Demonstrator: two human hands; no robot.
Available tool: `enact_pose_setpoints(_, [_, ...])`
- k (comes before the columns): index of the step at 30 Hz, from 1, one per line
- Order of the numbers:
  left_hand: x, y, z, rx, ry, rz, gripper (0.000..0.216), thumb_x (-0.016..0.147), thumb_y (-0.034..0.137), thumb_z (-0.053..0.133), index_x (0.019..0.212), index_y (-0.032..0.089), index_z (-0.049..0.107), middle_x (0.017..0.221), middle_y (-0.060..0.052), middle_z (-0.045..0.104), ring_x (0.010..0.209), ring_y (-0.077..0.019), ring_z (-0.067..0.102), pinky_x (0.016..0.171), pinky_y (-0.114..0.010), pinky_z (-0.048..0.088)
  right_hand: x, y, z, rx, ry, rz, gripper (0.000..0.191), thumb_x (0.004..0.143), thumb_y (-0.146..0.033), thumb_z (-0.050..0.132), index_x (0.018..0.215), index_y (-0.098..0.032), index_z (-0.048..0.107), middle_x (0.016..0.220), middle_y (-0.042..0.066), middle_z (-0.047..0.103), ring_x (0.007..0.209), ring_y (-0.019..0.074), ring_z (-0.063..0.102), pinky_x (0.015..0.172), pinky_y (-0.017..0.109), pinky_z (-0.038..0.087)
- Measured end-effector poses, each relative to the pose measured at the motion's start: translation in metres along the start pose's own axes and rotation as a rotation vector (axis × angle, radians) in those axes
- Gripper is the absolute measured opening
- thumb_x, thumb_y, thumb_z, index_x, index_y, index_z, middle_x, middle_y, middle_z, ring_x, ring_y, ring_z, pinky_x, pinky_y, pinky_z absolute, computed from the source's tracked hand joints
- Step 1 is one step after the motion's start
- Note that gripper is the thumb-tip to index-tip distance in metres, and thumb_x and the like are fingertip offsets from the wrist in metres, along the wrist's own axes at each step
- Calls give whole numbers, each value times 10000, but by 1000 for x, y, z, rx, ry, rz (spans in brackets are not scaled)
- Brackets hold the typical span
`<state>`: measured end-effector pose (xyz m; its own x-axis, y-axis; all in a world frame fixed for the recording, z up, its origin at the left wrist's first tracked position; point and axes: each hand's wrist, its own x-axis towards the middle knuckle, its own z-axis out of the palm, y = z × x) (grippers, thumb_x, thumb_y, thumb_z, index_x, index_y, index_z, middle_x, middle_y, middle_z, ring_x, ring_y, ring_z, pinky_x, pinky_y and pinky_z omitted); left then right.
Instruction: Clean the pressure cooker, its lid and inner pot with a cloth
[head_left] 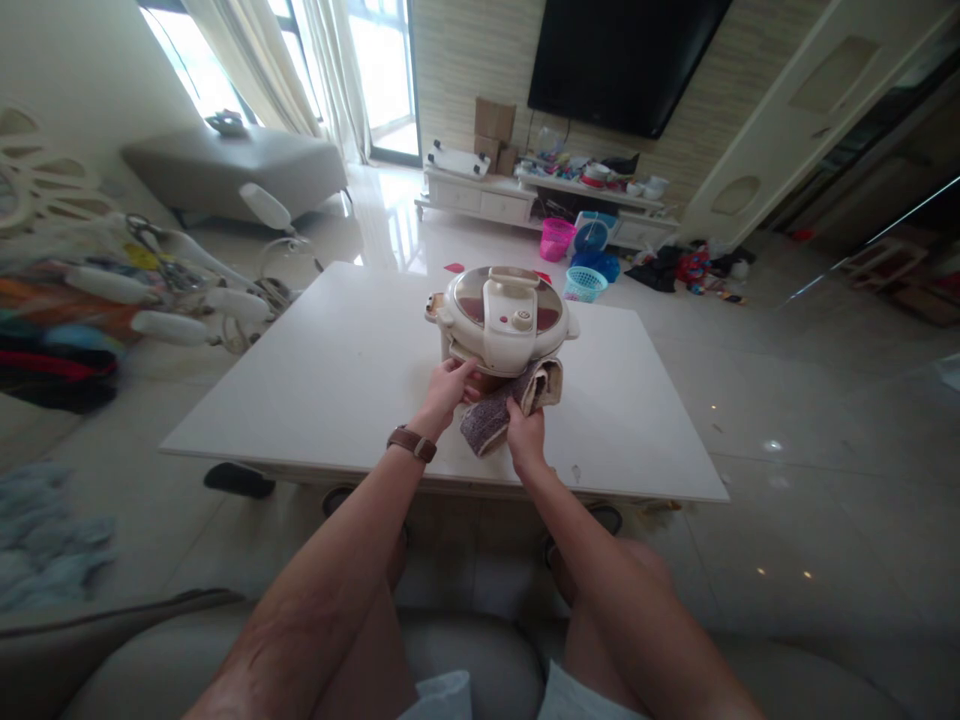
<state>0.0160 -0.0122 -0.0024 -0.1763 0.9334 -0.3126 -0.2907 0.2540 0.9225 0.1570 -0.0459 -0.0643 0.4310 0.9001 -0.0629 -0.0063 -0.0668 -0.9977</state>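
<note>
Cream and dark red, a lidded pressure cooker (501, 318) stands near the middle of the white table (322, 390), a little toward the person's side. In the head view, the only view, it sits upright with its lid on, the pale handle running across the top.

The left hand (448, 385), a brown-strapped watch (412, 442) on its wrist, is pressed against the cooker's near lower side, fingers curled at the base; its grip looks closed on the pot's edge, though how firmly cannot be told. The right hand (525, 437) holds a folded grey-brown cloth (510, 405), its grip narrow and pinched on the lower end, while the upper end of the cloth lies against the front of the cooker, just right of the left hand.

Both forearms reach out over the person's bare knees, from a grey seat at the bottom of the frame.

Beyond the table lie a glossy tiled floor (787, 400), a pink basket (556, 238) and a pale blue one (584, 284), a low white cabinet (487, 200) and a dark wall screen (622, 60). At left stands a grey couch (225, 165).
</note>
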Motion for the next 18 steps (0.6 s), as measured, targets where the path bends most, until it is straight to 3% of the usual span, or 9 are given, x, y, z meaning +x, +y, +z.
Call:
enact_pose_setpoints(11, [-1,1,-1,7,2,2,177,972,258,705,868,151,609,767,-8,722,390,-58,570,368,-188,336,7,12,8,199,71,165,376,750,-294,734,1108,-186,696,1153,83,801,1099,241,737,1056,390,558])
enact_pose_setpoints(15, [-1,0,-2,5,-4,5,188,953,282,729,881,151,616,783,-16,729,403,-60,579,376,-188,334,18,24,9,358,104,324,370,751,-229,707,1117,-221,653,961,-2,796,909,192,749,916,362,626])
enact_pose_setpoints(18, [0,0,-3,4,-7,5,228,927,319,769,879,156,617,785,-16,731,410,-58,580,382,-185,336,27,34,11,396,68,485,260,771,-188,678,1023,-223,623,786,-22,749,742,187,733,821,368,651])
